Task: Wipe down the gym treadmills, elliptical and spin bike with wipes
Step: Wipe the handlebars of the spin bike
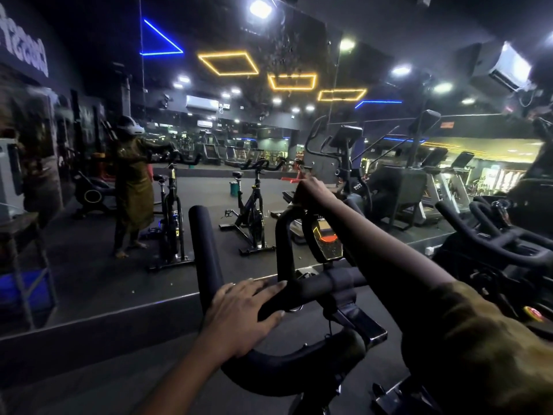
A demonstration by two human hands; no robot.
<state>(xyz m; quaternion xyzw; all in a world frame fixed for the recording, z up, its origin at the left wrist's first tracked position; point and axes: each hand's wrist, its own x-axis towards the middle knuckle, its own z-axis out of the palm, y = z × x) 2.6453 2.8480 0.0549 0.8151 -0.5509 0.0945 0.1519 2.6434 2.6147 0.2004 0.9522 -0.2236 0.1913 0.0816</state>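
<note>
right hand (311,191) clenched on the far loop of the handlebar (206,250)

its fingers curl over the top of the raised inner loop, just above the console (324,238). whether a wipe sits under that palm cannot be told. left hand (242,310) lies released on the crossbar, fingers fairly straight, holding nothing. the spin bike (363,324) stands right in front of the person, facing the mirror (89,265). judging by this, the bike's bars are being worked now. nothing shows which parts are already clean. the elliptical (348,151) and treadmills, reflected in the mirror, look unattended, so they may remain to be done.
</note>
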